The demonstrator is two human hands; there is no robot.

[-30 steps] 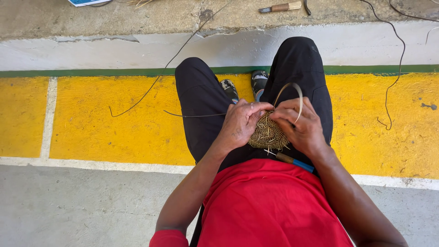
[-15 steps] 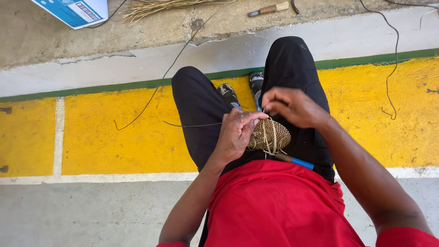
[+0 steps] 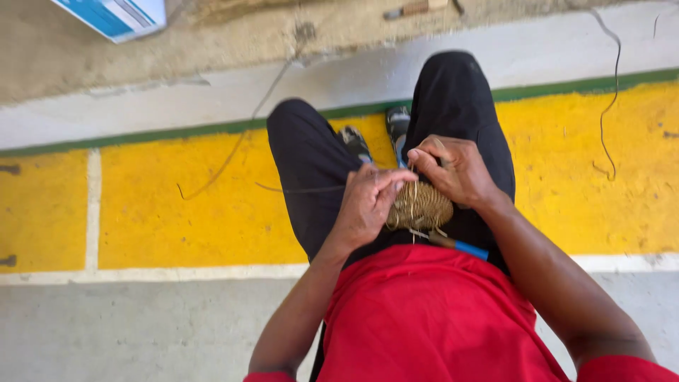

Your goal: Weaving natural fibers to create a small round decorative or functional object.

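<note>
Grip, left hand (image 3: 366, 203): fingers curled onto the left edge of the small woven coil (image 3: 421, 206), thumb and fingertips pressed to its upper rim; closed on it.
Grip, right hand (image 3: 453, 170): fingers bunched in a pinch just above the coil's top edge, closed on what looks like a thin fibre strand (image 3: 297, 189); the strand itself is too fine to confirm inside the fingers.
Woven coil: round, straw-coloured, ribbed in rings, resting on the lap between the 2 hands, against the black trousers (image 3: 304, 163).
Strand: a thin dark line running left from the hands across the left thigh, over the yellow floor band (image 3: 184, 212).
Blue-handled tool (image 3: 460, 246): lying on the lap just below the coil, blue grip pointing right, touching the red shirt's (image 3: 424, 318) hem.
Box (image 3: 113, 15): top left corner, on the rough ground, white with a blue panel, tilted, partly cut off by the frame.
Floor markings: yellow band edged by a green stripe (image 3: 580, 86) above and a white line below.
Wooden-handled tool (image 3: 414, 9): top edge, on the rough ground, well apart from the hands.
Loose wire (image 3: 610, 99): thin, dark, curling over the right end of the yellow band.
</note>
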